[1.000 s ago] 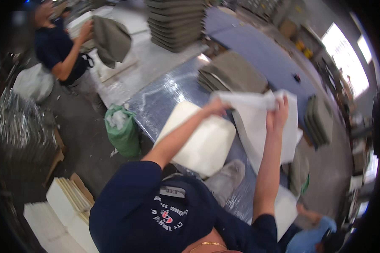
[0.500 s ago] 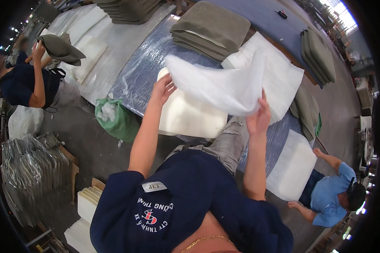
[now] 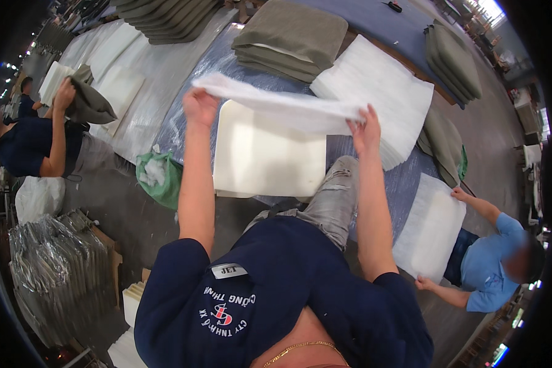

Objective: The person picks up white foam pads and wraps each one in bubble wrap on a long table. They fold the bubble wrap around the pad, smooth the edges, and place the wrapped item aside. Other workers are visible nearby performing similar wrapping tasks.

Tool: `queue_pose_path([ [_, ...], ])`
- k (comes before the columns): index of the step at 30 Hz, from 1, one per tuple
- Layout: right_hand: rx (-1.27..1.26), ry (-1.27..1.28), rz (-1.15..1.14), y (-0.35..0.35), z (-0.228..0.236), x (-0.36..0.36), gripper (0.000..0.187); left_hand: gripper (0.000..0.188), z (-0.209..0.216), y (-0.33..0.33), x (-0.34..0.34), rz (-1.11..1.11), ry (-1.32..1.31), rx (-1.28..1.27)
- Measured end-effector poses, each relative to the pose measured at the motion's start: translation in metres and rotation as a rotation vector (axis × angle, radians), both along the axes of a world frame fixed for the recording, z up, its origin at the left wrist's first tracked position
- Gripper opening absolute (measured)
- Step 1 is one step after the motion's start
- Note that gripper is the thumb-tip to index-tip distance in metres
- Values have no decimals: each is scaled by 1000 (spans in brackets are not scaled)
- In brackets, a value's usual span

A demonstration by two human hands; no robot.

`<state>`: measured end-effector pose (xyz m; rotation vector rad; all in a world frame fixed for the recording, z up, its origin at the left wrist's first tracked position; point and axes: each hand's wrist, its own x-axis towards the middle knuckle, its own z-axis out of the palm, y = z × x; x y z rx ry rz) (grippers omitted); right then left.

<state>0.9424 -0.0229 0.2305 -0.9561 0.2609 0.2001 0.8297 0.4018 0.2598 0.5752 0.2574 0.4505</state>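
Observation:
Between my hands a thin white sheet of fluffy batting (image 3: 276, 103) is stretched out, slightly blurred by motion. My left hand (image 3: 200, 108) grips its left corner, and my right hand (image 3: 365, 130) pinches its right end. Below the sheet, on the plastic-covered table, lies a cream foam pad (image 3: 270, 161) with rounded corners; the batting overlaps the pad's far edge. A stack of white batting sheets (image 3: 380, 92) lies just beyond my right hand. Farther back sits a pile of olive-grey cushion covers (image 3: 289, 38).
A co-worker at left handles an olive cover (image 3: 92, 101); another at right holds a white batting sheet (image 3: 430, 226). A green sack (image 3: 158, 178) stands by the table's left edge. Plastic-wrapped stacked panels (image 3: 58, 270) are on the floor at lower left. More olive covers (image 3: 452, 61) lie at far right.
The batting has gone from a drooping, curled shape to pulled nearly straight across. My left hand has moved left and away from me, and my right hand away too. More of the foam pad shows.

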Motion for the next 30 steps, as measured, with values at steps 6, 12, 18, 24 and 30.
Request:
queue_pose_path([
  [6, -10, -297, 134, 29, 65, -2, 26, 56, 92, 27, -73, 224, -246, 130],
  [12, -378, -50, 474, 19, -7, -68, 21, 53, -12, 22, -185, 441, 105, 115],
  [18, -1369, -534, 838, -24, -86, -148, 27, 25, -144, -58, -237, 439, 989, 34],
  [24, -1324, -661, 551, -22, -94, -151, 37, 59, -186, -52, -241, 297, 1199, 217],
  [30, -997, -94, 217, -11, -122, -99, 64, 115, -198, -23, -218, 224, 1447, 419],
])
